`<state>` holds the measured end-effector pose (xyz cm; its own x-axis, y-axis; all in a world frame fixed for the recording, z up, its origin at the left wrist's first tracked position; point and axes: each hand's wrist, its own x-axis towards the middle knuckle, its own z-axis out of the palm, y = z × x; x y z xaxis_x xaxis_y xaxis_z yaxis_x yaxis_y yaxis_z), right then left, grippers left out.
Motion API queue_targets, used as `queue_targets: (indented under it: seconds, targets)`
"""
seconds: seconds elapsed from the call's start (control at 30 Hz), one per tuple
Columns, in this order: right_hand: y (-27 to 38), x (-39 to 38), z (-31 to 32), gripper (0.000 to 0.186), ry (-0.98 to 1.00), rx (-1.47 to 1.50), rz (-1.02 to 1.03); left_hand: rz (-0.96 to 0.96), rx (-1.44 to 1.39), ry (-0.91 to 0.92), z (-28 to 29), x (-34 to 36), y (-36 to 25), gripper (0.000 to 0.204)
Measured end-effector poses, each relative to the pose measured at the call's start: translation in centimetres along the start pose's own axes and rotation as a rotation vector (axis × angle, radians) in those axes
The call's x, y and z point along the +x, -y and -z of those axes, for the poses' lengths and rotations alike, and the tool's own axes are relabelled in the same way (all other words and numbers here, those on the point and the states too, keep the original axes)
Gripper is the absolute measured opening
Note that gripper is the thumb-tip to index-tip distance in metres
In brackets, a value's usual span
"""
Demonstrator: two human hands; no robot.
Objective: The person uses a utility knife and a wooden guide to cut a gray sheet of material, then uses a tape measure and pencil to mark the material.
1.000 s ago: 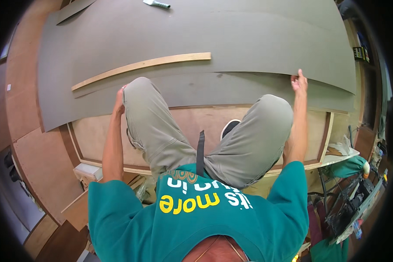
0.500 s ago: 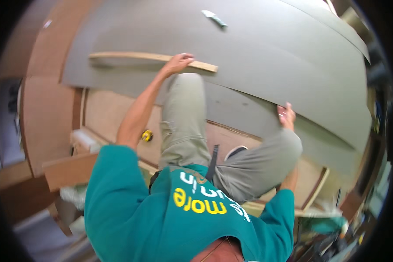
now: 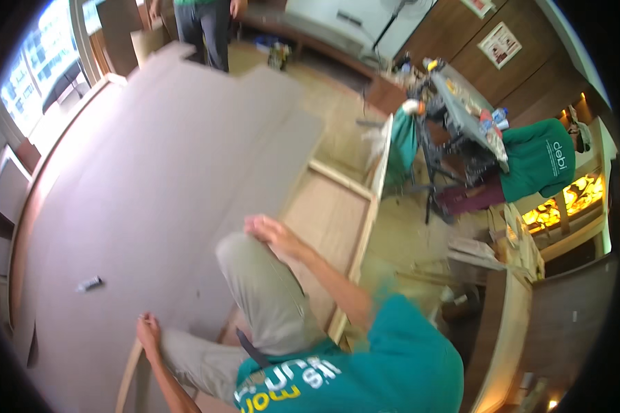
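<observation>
We kneel on the large grey fibreboard sheet (image 3: 151,193); our left hand (image 3: 147,329), fingers curled, grips the thin wooden strip (image 3: 127,375) at seven o'clock, our right hand (image 3: 269,229) rests spread on our knee. Positioning likely continues; steadying that strip seems needed.

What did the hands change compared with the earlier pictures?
The right hand left the grey sheet edge and moved onto the knee. The left hand reached the wooden strip and stays there. The person still kneels on the sheet.

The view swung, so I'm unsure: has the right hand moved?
Yes. The right hand has left the edge of the grey sheet and come back onto the raised knee.
</observation>
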<state>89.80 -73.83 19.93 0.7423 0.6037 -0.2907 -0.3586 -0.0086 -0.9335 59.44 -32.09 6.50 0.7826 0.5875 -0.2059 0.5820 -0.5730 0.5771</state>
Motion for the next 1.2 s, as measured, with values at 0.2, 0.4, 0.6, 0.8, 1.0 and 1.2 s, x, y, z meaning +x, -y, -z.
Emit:
queue_targets:
  seconds: [0.2, 0.4, 0.6, 0.8, 1.0, 1.2]
  targets:
    - [1.9, -2.7, -6.2, 0.044, -0.401, -1.047, 0.435, -0.231, -0.115, 0.229, -10.6, 5.7, -7.6, 0.028]
    - [2.3, -0.5, -10.7, 0.035, -0.305, -1.454, 0.573, -0.422, -0.239, 0.403, -15.9, 2.9, -15.7, 0.028]
    - [2.9, -0.9, -10.5, 0.029, -0.300, -1.506, 0.488, -0.495, -0.168, 0.550, -18.9, 0.7, -15.6, 0.029]
    - [1.1, -0.5, -11.5, 0.028, -0.296, -1.550, 0.548, -0.450, -0.266, 0.391, -20.3, 5.2, -11.1, 0.033]
    - [1.0, -1.3, -11.8, 0.029, -0.370, -1.547, 0.590, -0.428, -0.317, 0.425, -21.7, 6.1, -10.8, 0.036]
    - [0.7, -1.2, -12.5, 0.027, -0.402, -1.564, 0.584, -0.383, -0.290, 0.572, -22.0, 5.5, -10.4, 0.037]
